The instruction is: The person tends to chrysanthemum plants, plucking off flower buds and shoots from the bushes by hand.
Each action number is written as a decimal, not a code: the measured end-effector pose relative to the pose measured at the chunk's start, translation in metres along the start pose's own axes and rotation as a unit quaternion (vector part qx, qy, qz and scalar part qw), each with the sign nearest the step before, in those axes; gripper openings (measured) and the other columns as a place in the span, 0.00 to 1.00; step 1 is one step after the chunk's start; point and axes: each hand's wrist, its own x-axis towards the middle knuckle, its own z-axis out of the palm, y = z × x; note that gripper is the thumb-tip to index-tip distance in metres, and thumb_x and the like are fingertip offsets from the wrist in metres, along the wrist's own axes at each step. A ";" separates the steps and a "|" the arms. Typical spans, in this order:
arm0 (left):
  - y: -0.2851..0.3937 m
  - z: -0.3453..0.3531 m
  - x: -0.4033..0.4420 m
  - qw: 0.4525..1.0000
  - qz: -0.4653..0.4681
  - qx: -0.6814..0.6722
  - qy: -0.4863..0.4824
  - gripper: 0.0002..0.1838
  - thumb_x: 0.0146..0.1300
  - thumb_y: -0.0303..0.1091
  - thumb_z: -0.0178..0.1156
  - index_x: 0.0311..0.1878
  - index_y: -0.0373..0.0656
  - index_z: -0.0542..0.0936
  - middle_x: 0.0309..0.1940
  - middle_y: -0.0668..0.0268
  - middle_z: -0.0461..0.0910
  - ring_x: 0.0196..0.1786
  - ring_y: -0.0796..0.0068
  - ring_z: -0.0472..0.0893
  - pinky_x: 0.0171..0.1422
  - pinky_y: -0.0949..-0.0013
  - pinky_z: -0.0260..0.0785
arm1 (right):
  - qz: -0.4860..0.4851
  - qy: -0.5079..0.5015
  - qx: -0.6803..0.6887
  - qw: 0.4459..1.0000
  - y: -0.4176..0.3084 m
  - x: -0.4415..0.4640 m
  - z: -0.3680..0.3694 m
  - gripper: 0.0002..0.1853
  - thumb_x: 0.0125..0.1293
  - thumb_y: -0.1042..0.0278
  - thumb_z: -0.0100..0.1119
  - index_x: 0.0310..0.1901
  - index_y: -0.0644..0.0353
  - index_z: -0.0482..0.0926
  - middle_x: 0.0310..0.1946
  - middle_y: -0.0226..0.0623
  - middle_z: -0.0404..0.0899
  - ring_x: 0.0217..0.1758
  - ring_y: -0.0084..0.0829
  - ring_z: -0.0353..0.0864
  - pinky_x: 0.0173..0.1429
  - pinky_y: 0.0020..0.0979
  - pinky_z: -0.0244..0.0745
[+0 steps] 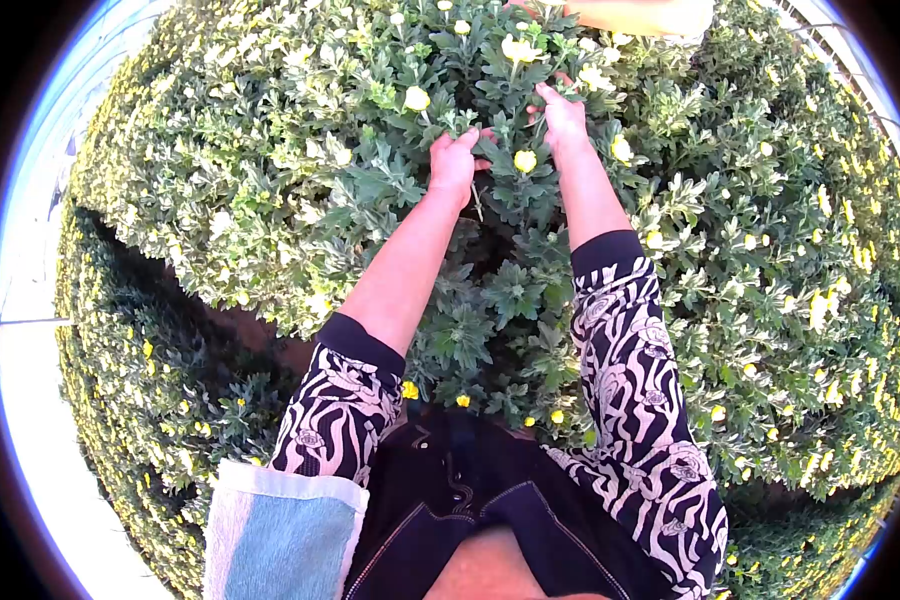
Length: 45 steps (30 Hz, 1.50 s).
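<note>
Both hands reach into leafy green plants with yellow flowers. My left hand is among the stems left of centre, its fingers bent and partly behind leaves; what they hold, if anything, is hidden. To the right, my right hand is also in the foliage, with its fingers curled near leafy stems and their tips partly covered. One yellow flower stands between the two hands. Another yellow flower is up and left of my left hand, and a larger pale yellow bloom rises above my right hand.
A co-worker's forearm reaches in at the top edge, close above my right hand. Dense flowering plants spread on both sides. A dark gap runs between rows at the left. A blue and white towel hangs over my left sleeve.
</note>
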 end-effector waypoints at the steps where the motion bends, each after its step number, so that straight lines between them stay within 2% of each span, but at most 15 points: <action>1: 0.004 0.002 0.000 0.999 -0.029 -0.021 -0.023 0.10 0.69 0.33 0.53 0.48 0.39 0.73 0.40 0.59 0.85 0.34 0.71 0.84 0.29 0.72 0.73 | 0.020 -0.005 -0.009 1.000 -0.003 0.008 0.001 0.25 0.59 0.72 0.68 0.55 0.64 0.68 0.36 0.39 0.81 0.22 0.29 0.79 0.21 0.32 0.71; 5: 0.012 0.007 -0.010 0.994 -0.030 0.070 -0.077 0.08 0.68 0.33 0.54 0.47 0.41 0.75 0.38 0.61 0.85 0.32 0.70 0.84 0.28 0.71 0.71 | -0.016 0.020 -0.083 0.996 -0.003 0.011 -0.002 0.22 0.57 0.68 0.72 0.45 0.65 0.69 0.33 0.39 0.81 0.22 0.29 0.78 0.23 0.32 0.69; 7: 0.024 0.017 -0.020 0.995 -0.022 0.086 -0.051 0.07 0.67 0.31 0.56 0.46 0.41 0.76 0.37 0.63 0.84 0.32 0.72 0.84 0.29 0.71 0.71 | 0.001 0.115 -0.137 0.984 -0.002 0.004 -0.007 0.22 0.54 0.65 0.75 0.41 0.65 0.71 0.30 0.38 0.80 0.24 0.29 0.78 0.24 0.32 0.69; 13: 0.011 0.035 -0.007 0.992 0.100 0.047 -0.067 0.10 0.58 0.26 0.67 0.43 0.43 0.81 0.35 0.73 0.83 0.31 0.84 0.79 0.29 0.76 0.66 | 0.000 -0.025 -0.040 0.999 -0.002 -0.023 -0.031 0.15 0.55 0.65 0.74 0.40 0.63 0.81 0.33 0.36 0.85 0.29 0.28 0.83 0.23 0.31 0.70; 17: -0.001 0.047 0.006 0.963 0.206 0.163 -0.063 0.13 0.56 0.25 0.69 0.45 0.40 0.83 0.35 0.73 0.83 0.31 0.89 0.75 0.30 0.78 0.67 | -0.010 -0.034 -0.064 0.997 0.002 -0.039 -0.033 0.11 0.56 0.67 0.73 0.39 0.61 0.85 0.31 0.33 0.86 0.28 0.26 0.83 0.24 0.28 0.72; 21: -0.005 0.053 0.009 0.957 0.206 0.202 -0.017 0.13 0.54 0.25 0.71 0.43 0.38 0.84 0.32 0.71 0.83 0.30 0.86 0.76 0.34 0.77 0.70 | -0.019 -0.045 -0.023 0.999 0.015 -0.039 -0.036 0.11 0.56 0.67 0.72 0.39 0.61 0.86 0.31 0.33 0.86 0.24 0.22 0.81 0.24 0.26 0.73; 23: -0.029 0.046 0.034 0.924 0.311 0.221 0.032 0.14 0.53 0.26 0.72 0.44 0.38 0.84 0.33 0.70 0.83 0.31 0.85 0.77 0.36 0.76 0.72 | -0.013 -0.049 -0.047 0.998 0.019 -0.035 -0.041 0.10 0.57 0.68 0.71 0.39 0.62 0.86 0.31 0.33 0.86 0.23 0.22 0.80 0.24 0.26 0.74; 27: -0.005 0.056 0.007 0.864 0.356 0.347 0.072 0.18 0.49 0.30 0.75 0.44 0.34 0.83 0.42 0.60 0.83 0.42 0.70 0.81 0.48 0.69 0.74 | -0.046 -0.065 -0.080 0.994 0.021 -0.035 -0.043 0.11 0.58 0.67 0.69 0.40 0.63 0.87 0.32 0.33 0.86 0.26 0.23 0.81 0.26 0.27 0.74; 29: 0.004 0.059 0.000 0.861 0.343 0.367 0.073 0.19 0.49 0.31 0.75 0.44 0.33 0.83 0.42 0.59 0.82 0.43 0.68 0.81 0.49 0.68 0.73 | 0.003 -0.076 -0.121 0.990 0.018 -0.034 -0.044 0.11 0.59 0.69 0.68 0.43 0.62 0.85 0.37 0.33 0.86 0.36 0.25 0.83 0.42 0.30 0.78; 32: 0.004 0.055 0.005 0.863 0.326 0.379 0.076 0.18 0.50 0.31 0.74 0.43 0.33 0.83 0.42 0.58 0.82 0.43 0.67 0.81 0.50 0.67 0.72 | 0.023 -0.070 -0.143 0.987 0.005 -0.047 -0.039 0.09 0.58 0.67 0.69 0.38 0.62 0.86 0.33 0.33 0.86 0.27 0.23 0.81 0.26 0.28 0.74; 36: -0.015 0.045 0.027 0.888 0.340 0.305 0.054 0.10 0.54 0.25 0.70 0.39 0.33 0.82 0.37 0.64 0.83 0.37 0.77 0.79 0.44 0.70 0.72 | 0.039 -0.040 -0.122 0.991 0.012 -0.032 -0.038 0.12 0.57 0.65 0.70 0.37 0.65 0.85 0.32 0.37 0.85 0.27 0.28 0.82 0.29 0.31 0.76; 38: -0.024 0.043 0.033 0.915 0.315 0.250 0.029 0.07 0.58 0.21 0.66 0.40 0.35 0.82 0.32 0.70 0.83 0.34 0.85 0.76 0.40 0.74 0.71 | 0.053 0.039 -0.342 0.937 0.018 -0.023 -0.039 0.16 0.55 0.63 0.70 0.38 0.69 0.83 0.31 0.42 0.85 0.31 0.33 0.84 0.36 0.35 0.78; 41: -0.011 0.045 0.019 0.950 0.258 0.176 -0.001 0.06 0.59 0.22 0.66 0.40 0.37 0.82 0.30 0.71 0.82 0.29 0.86 0.74 0.33 0.76 0.68 | -0.010 0.085 -0.457 0.886 0.016 -0.027 -0.042 0.19 0.53 0.63 0.71 0.41 0.70 0.82 0.33 0.45 0.85 0.36 0.36 0.84 0.42 0.36 0.78; 42: -0.005 0.045 0.015 0.949 0.260 0.177 0.000 0.06 0.59 0.22 0.66 0.40 0.37 0.82 0.30 0.71 0.82 0.29 0.86 0.74 0.33 0.76 0.68 | -0.011 0.084 -0.456 0.886 0.012 -0.028 -0.039 0.19 0.53 0.63 0.71 0.41 0.70 0.82 0.33 0.45 0.85 0.36 0.36 0.84 0.42 0.36 0.78; 45: 0.003 0.044 0.003 0.967 0.182 0.181 -0.008 0.08 0.58 0.21 0.64 0.42 0.34 0.81 0.26 0.71 0.79 0.27 0.85 0.73 0.30 0.74 0.67 | -0.030 -0.165 -0.085 0.982 0.004 -0.031 -0.042 0.15 0.55 0.68 0.68 0.46 0.56 0.84 0.37 0.37 0.85 0.32 0.27 0.80 0.30 0.31 0.74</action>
